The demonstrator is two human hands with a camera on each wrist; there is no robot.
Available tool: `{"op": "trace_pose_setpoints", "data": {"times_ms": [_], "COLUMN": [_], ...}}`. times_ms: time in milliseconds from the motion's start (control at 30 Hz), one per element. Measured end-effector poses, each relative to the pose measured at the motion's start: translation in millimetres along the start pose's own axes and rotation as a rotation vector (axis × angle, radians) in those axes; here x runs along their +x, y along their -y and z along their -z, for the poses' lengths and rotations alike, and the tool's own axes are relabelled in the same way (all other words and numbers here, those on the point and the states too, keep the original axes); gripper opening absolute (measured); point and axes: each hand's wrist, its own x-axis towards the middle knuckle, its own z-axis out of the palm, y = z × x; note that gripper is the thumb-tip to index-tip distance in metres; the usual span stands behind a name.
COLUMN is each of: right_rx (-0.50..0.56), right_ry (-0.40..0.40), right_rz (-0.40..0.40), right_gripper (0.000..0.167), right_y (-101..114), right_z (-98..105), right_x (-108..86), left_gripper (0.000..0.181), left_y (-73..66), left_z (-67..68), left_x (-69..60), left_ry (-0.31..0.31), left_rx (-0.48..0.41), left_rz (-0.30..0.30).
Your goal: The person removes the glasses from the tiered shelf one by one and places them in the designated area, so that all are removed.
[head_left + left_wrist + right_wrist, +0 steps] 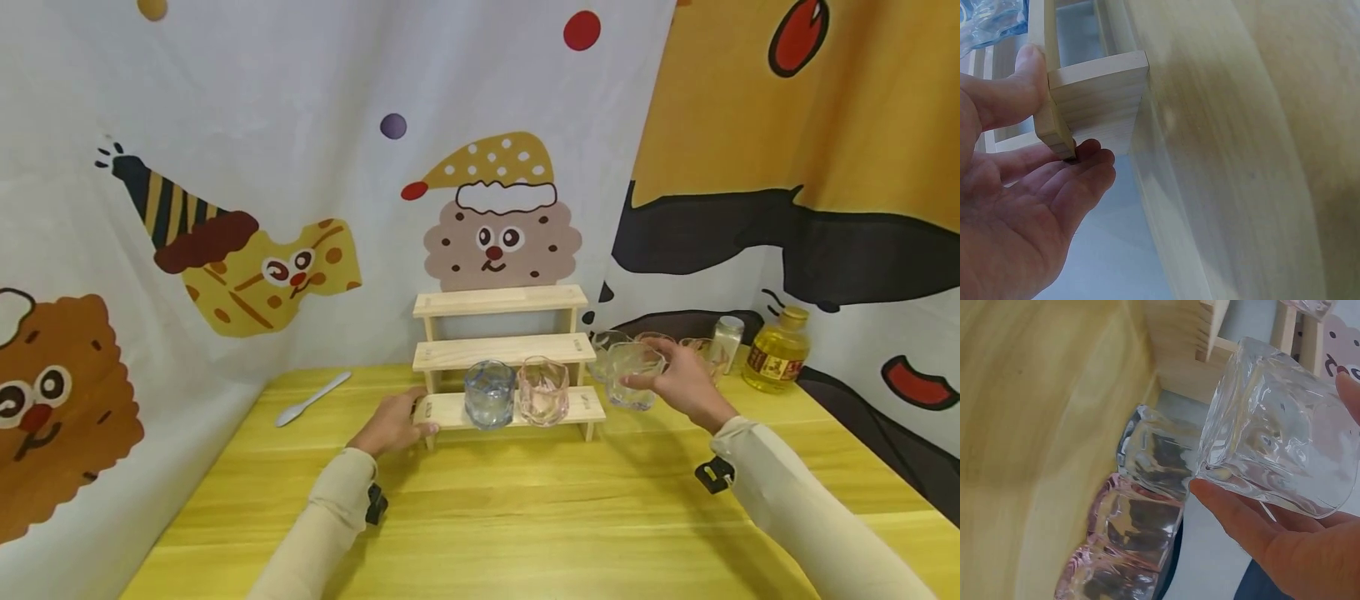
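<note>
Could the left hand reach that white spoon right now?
Probably yes: nothing stands between the left hand and the white spoon on the table, though that hand would first have to let go of the wooden rack.

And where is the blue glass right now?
In the head view, the blue glass stands just below the picture's centre, on the bottom shelf of the wooden rack, immediately left of a pink glass.

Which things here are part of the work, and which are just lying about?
Likely in the job:
rack, gripped by the left hand
clear glass, in the right hand
blue glass and pink glass, on the rack
three more glasses, beside the rack

Seemingly lying about:
spoon
oil
jar
</note>
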Motion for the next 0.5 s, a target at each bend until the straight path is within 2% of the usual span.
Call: {"op": "trace_pose_setpoints", "data": {"times_ms": [100,300,500], "right_rx": [0.005,0.001,0.029], "right_ry": [-0.008,0.009,0.015], "right_rz": [0.0,-0.028,-0.039], "right_gripper": [0.089,0.092,0.093], "right_y": [-2.0,-8.5,-17.3], "right_z": [-4.2,-11.0,-12.5], "right_x": [0.7,0.8,3.6], "left_gripper": [0.067,0.068,0.067], "left_y": [-0.1,-0.2,0.1], "left_z": [0.5,-0.6,0.2], "left_x": [-0.5,-2.8,-1.4], "left_ry": [-0.007,0.017,-0.001], "left_rx": [-0.011,-0.052,-0.024], "left_rz": [-0.006,0.002,-0.004]}}
